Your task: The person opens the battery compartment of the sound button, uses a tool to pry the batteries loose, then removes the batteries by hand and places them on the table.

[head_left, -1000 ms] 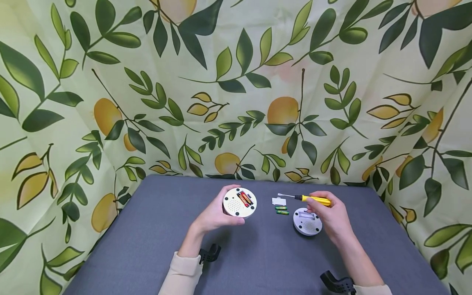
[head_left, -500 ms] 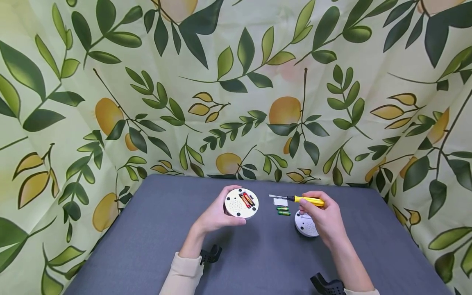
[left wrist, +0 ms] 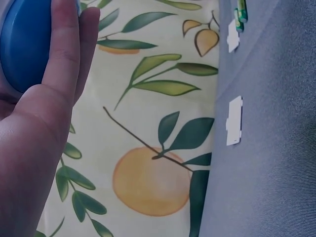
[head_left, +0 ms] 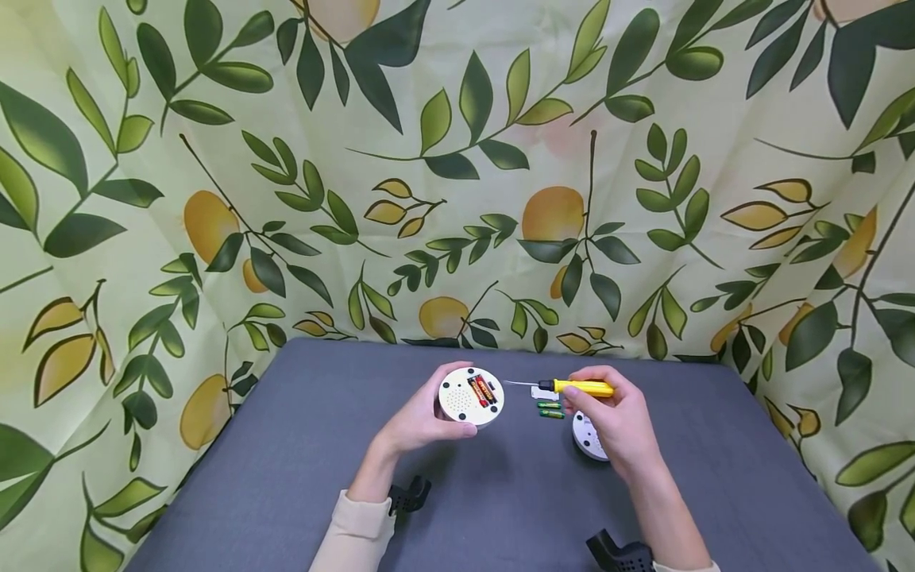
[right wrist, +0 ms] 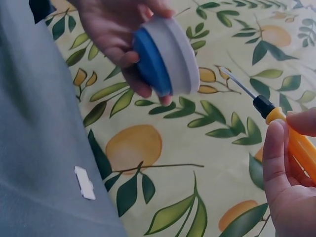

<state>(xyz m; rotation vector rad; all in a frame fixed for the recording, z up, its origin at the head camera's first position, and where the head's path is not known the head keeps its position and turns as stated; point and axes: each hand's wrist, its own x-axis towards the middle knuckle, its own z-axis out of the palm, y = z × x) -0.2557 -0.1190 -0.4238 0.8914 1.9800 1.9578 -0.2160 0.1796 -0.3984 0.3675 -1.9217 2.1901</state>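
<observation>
Right hand [head_left: 616, 423] grips yellow screwdriver [head_left: 589, 388], shifted left, its tip now just beside the round white device [head_left: 459, 397] gripped in left hand [head_left: 418, 415], left of loose green batteries [head_left: 551, 414], so the device's uncovered red batteries [head_left: 482, 391] seem within tool reach.

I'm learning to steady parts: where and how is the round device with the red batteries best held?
Probably grip the round device by its rim, from the person's left, like the left hand: its round body lets thumb and fingers span opposite edges, leaving the red batteries uncovered and the screwdriver side free.
</observation>
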